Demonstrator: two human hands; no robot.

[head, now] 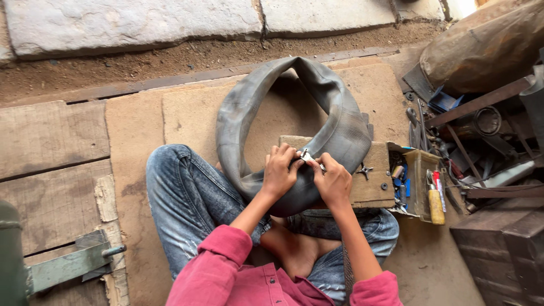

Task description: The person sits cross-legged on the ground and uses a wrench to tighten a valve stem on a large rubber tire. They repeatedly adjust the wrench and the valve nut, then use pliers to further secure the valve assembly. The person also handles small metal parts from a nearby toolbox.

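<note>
I see both hands on inner tube [340,133], tube looped upright over wooden block [371,181], resting on lap. Left hand [279,170] grip closed, pinching tube rubber. Right hand [334,182] grip closed on small metal valve [307,155], fingertips nearly touching left. Box of tools [422,181] just right of block.

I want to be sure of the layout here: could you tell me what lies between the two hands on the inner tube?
In the head view, a small metal piece sits between the left hand and right hand, against the grey inner tube.
</note>
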